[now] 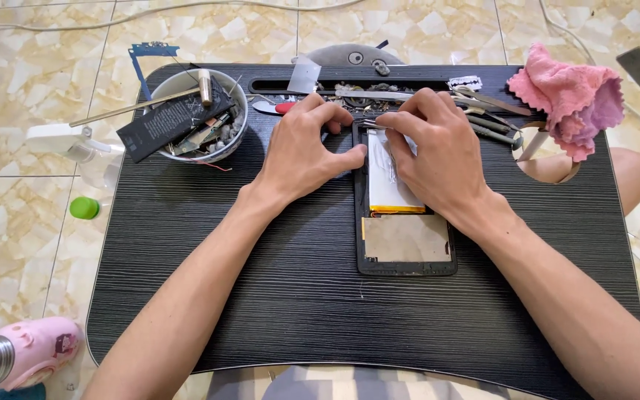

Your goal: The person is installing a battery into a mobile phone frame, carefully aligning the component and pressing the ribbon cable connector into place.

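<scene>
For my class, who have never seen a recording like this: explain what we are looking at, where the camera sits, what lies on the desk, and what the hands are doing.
There is no machine here, only a person's two bare hands. The single picture comes from a camera on the person's head, looking down.

On a black lap desk lies an opened device with its silver battery showing. The left hand presses at the device's left edge; the right hand rests on the battery. Neither clearly holds a tool.

Around them: a white bowl of small parts and a flat black battery, metal tools along the far edge, and a pink cloth. A pink flask lies on the tiled floor.
</scene>
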